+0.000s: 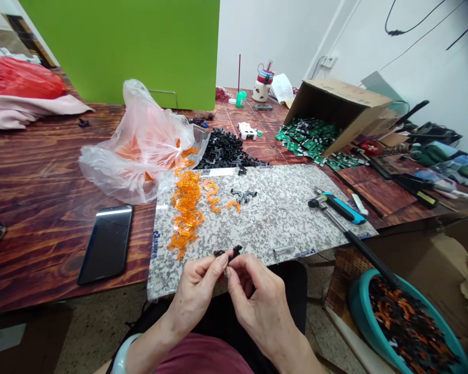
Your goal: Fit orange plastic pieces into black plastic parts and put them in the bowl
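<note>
My left hand [198, 283] and my right hand [257, 291] meet at the front edge of the speckled board [265, 228]. Between their fingertips they pinch a small black plastic part [235, 253], whose lower side is hidden by the fingers. Past the hands on the board lie several loose black parts [244, 195] and an orange clip [233, 205]. To the left runs a long heap of translucent orange clips [186, 208], with a few more orange clips [211, 196] beside it. A short clear tube [283, 249] rests right of my right hand.
Behind the board are a pile of black parts [228, 149], a plastic bag [140, 150] and a tipped cardboard box [335, 109] with green circuit boards [308, 136]. A phone [106, 243] lies left; a hammer [351, 234] and blue cutter [343, 208] lie right. A teal basin [361, 301] holds mixed parts.
</note>
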The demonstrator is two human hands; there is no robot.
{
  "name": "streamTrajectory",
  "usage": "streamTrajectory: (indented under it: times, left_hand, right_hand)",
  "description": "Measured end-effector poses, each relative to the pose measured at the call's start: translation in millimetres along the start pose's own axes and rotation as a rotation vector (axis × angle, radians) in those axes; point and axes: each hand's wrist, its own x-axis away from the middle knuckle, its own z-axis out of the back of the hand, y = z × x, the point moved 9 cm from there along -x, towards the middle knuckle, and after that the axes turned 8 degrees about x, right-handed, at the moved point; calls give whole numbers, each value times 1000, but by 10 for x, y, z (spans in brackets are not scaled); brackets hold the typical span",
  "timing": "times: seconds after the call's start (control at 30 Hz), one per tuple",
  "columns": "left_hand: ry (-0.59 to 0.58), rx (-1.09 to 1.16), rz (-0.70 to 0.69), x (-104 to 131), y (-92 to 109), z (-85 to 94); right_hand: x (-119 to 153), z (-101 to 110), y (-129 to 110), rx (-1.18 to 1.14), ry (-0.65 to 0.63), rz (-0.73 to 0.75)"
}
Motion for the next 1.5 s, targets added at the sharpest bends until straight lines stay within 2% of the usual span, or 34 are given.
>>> streamTrajectory:
  times: [0.23, 0.37, 0.53, 0.63, 0.73, 0.87, 0.97, 1.03, 1.1, 1.2, 1.27, 1.5]
  left_hand:
    - [62, -121, -119, 4, 133, 48]
    - [33, -199, -198, 15, 221, 2]
    - [-23, -341, -245, 52, 200, -28]
    - [-57, -471, -283, 67, 206, -47]
    - [-130, -573, -294, 67, 224, -95]
    - [-281, -615, -237, 79, 234, -160]
    - [-400, -573, -185, 108, 229, -189]
    - [-449, -518, -136, 118, 200, -192]
    - [-442, -410, -57, 107, 149, -171]
    - [-352, -205, 63, 71, 64, -126]
    - [-295, -116, 101, 52, 29, -111]
    - [-219, -8, 128, 5, -24, -62]
  right_hand:
    - [15, 43, 16, -43, -7, -30]
    - [-67, 73, 74, -62, -45, -97]
    - [-139, 41, 170, -147, -120, -161]
    - [-154, 0, 230, -97, -197, -163]
    - [-172, -26, 217, 23, -302, -96]
    - [-195, -17, 55, 277, -433, 101]
    - [-175, -11, -63, 421, -482, 259]
    - [-149, 2, -93, 421, -465, 335]
    - [-137, 64, -79, 364, -367, 372]
    - [-139, 238, 27, 258, -136, 328]
    - [-132, 315, 124, 199, -47, 253]
    - [-113, 310, 265, 110, -49, 98]
